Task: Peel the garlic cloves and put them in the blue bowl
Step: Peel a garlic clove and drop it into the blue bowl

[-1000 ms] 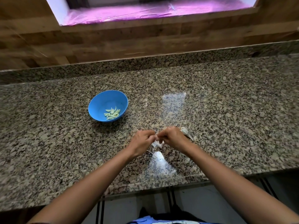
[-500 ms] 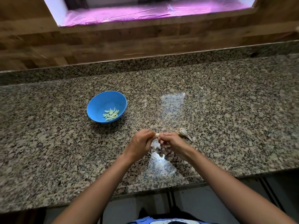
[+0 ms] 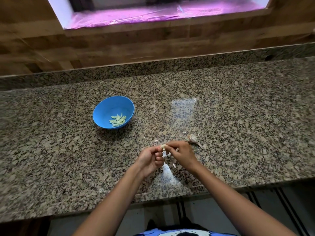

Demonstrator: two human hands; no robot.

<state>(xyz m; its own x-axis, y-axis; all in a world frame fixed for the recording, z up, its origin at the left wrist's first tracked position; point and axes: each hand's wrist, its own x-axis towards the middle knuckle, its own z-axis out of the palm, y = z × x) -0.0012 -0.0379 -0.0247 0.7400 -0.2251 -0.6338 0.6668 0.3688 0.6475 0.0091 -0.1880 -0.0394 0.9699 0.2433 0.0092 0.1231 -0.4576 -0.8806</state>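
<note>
Garlic clove [image 3: 163,146] pinched between left hand [image 3: 150,160] and right hand [image 3: 181,153] above counter's front edge, so skins [image 3: 167,167] drop clear of blue bowl [image 3: 104,113]; bowl kept mid-counter, within reach.

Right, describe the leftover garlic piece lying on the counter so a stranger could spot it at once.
Start at the granite counter and find the right hand near its front edge. Just beyond and right of that hand lies the garlic piece, alone on the stone. Unlike the bare, pale-green peeled cloves in the blue bowl, it wears papery white skin and a thin stem.
</note>
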